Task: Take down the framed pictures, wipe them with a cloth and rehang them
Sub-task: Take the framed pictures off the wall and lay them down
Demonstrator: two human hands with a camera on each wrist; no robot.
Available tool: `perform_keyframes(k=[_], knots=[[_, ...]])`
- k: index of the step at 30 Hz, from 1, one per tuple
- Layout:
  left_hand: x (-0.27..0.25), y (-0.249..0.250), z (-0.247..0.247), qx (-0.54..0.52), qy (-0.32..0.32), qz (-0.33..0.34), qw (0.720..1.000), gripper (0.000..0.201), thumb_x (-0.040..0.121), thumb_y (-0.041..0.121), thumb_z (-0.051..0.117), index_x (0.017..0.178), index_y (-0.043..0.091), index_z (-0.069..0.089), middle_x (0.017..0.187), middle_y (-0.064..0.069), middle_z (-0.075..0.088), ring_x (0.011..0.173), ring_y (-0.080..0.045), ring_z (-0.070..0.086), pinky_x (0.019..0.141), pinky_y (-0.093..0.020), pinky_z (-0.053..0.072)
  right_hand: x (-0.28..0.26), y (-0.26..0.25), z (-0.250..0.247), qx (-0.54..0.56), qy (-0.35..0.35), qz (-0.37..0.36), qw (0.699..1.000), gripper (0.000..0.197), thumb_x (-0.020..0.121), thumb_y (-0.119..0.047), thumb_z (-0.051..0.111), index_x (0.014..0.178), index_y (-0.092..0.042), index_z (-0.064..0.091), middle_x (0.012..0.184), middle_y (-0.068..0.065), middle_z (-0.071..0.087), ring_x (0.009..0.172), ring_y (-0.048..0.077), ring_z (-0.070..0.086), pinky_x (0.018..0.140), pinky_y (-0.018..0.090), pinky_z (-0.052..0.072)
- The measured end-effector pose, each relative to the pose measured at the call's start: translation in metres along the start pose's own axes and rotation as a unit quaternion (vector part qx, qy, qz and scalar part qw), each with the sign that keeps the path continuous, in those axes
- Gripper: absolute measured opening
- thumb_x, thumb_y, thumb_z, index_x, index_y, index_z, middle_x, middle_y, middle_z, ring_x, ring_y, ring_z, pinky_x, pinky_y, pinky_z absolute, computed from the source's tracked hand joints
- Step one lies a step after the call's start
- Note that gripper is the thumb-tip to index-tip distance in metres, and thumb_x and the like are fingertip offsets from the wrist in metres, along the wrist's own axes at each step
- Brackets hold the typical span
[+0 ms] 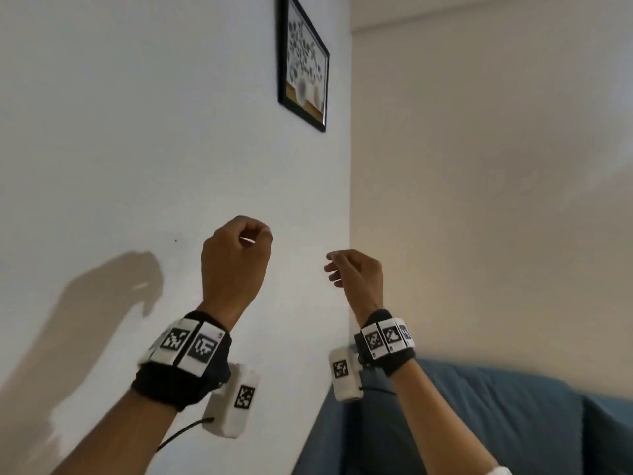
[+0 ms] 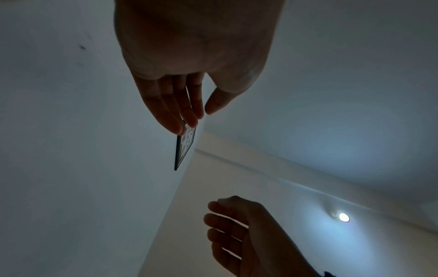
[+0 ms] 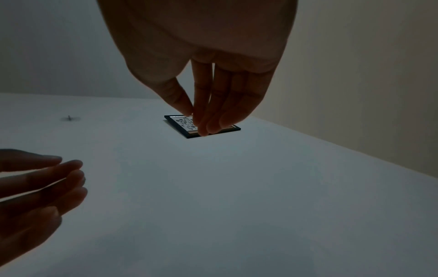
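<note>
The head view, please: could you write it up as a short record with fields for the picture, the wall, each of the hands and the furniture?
picture: black-framed picture hanging on the white wall, high up near the corner, untouched
wall: white wall with one bare nail to the left of the hands
left hand: left hand raised below the picture, fingers loosely curled, holding nothing
right hand: right hand raised beside it, fingers relaxed, holding nothing
furniture: blue sofa at lower right
cloth: none in view
</note>
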State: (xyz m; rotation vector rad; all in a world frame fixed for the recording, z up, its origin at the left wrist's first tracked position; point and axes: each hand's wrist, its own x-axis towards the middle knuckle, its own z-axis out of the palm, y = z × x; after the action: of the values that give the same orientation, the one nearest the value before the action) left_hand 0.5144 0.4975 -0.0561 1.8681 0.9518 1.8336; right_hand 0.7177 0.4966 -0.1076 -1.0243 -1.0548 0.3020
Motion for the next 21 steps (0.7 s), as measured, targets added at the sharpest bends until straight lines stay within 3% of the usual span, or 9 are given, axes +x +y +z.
perform_keyframes(k=[5, 10, 17, 21], knots=[[0.092, 0.014, 0.042, 0.075, 0.000, 0.032, 0.997, 0.010, 0.091, 0.033, 0.064, 0.090, 0.028, 0.072, 0.088, 0.013, 0.073, 0.082, -0.016, 0.070, 0.082, -0.040, 0.059, 0.113, -0.008, 0.032, 0.016, -0.015, -0.026, 0.999, 0.014, 0.089, -0.016, 0.065, 0.085, -0.012, 0.078, 0.074, 0.004, 0.075, 0.063, 0.014, 0.068, 0.061, 0.026, 0.055], [0.163, 0.014, 0.074, 0.119, 0.027, 0.055, 0.991, 0.011, 0.095, 0.029, 0.064, 0.096, 0.022, 0.073, 0.092, 0.012, 0.072, 0.088, -0.015, 0.066, 0.075, -0.031, 0.046, 0.198, -0.009, 0.056, 0.038, -0.007, -0.027, 0.999, 0.014, 0.088, -0.017, 0.065, 0.084, -0.011, 0.077, 0.074, 0.005, 0.076, 0.063, 0.015, 0.067, 0.060, 0.024, 0.054], [0.214, -0.002, 0.100, 0.127, 0.026, 0.075, 0.989, 0.016, 0.095, 0.032, 0.064, 0.100, 0.020, 0.073, 0.093, 0.005, 0.074, 0.092, -0.021, 0.069, 0.089, -0.042, 0.058, 0.259, -0.004, 0.075, 0.029, 0.012, -0.047, 0.998, 0.014, 0.087, -0.018, 0.066, 0.082, -0.012, 0.077, 0.074, 0.006, 0.076, 0.062, 0.016, 0.067, 0.060, 0.026, 0.055], [0.223, -0.007, 0.114, 0.113, 0.033, 0.085, 0.989, 0.017, 0.094, 0.031, 0.064, 0.100, 0.018, 0.074, 0.093, 0.002, 0.075, 0.093, -0.023, 0.070, 0.091, -0.043, 0.058, 0.281, 0.005, 0.077, 0.031, 0.019, -0.049, 0.998, 0.015, 0.085, -0.018, 0.065, 0.082, -0.011, 0.077, 0.075, 0.006, 0.076, 0.062, 0.015, 0.066, 0.060, 0.026, 0.054]])
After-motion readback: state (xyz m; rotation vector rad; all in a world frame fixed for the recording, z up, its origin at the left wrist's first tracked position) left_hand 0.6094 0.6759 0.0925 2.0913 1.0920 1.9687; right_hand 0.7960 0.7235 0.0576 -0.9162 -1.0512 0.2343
